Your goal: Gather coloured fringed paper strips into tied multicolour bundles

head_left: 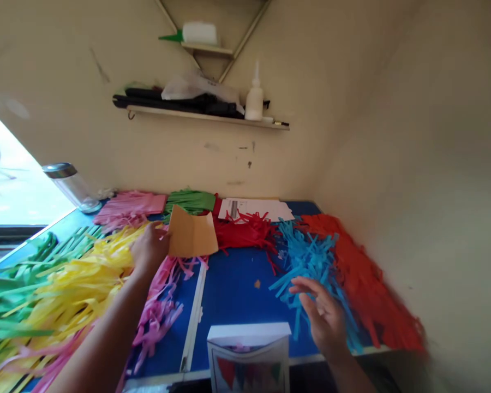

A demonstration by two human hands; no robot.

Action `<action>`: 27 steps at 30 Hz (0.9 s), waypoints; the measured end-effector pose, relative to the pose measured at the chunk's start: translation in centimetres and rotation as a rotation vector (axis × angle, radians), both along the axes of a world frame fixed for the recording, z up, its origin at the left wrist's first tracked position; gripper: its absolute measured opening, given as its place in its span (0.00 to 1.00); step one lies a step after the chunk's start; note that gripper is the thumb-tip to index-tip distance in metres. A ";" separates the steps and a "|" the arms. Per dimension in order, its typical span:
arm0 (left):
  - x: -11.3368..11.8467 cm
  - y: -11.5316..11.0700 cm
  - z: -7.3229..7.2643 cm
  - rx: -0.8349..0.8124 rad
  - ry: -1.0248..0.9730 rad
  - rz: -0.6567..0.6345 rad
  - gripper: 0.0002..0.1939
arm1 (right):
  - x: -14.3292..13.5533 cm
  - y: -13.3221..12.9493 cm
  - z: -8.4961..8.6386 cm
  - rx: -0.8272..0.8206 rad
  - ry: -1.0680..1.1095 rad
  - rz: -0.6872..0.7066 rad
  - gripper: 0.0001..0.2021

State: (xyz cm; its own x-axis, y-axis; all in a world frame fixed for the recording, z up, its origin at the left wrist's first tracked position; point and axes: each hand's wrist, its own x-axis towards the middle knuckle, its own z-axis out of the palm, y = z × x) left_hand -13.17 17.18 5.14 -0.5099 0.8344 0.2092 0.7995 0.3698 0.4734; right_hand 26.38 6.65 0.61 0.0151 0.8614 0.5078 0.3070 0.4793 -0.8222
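Observation:
My left hand point(151, 245) is closed at the left edge of a folded piece of brown cardboard point(192, 234), which stands tilted above the fringed paper. Under and beside that hand lies a heap of yellow fringed paper point(94, 267), with pink-purple fringe point(163, 316) to its right. My right hand point(323, 314) is open and empty, its fingers curved and apart, over the edge of the light blue fringe point(306, 256). Between the hands, at the near table edge, a white box point(249, 330) with a picture of coloured pennants on its front stands upright.
Green fringe point(12, 295), pink fringe point(131, 207), red fringe point(245, 232) and orange-red fringe point(364, 278) cover parts of the blue table point(237, 295). A clear tumbler point(73, 185) stands back left. White papers point(253, 209) lie behind. A wall shelf point(208, 114) holds a white bottle point(254, 98).

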 end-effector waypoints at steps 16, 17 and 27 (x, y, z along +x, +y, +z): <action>3.4 -2.3 5.3 0.554 0.243 -0.430 0.18 | -8.5 9.3 7.2 0.241 -0.248 0.084 0.21; 4.0 -2.7 5.3 0.579 0.234 -0.456 0.18 | -8.8 9.8 7.4 0.255 -0.242 0.068 0.24; 7.5 -4.7 4.3 0.482 -0.490 -0.416 0.25 | -7.5 9.1 8.0 -0.116 0.033 0.186 0.15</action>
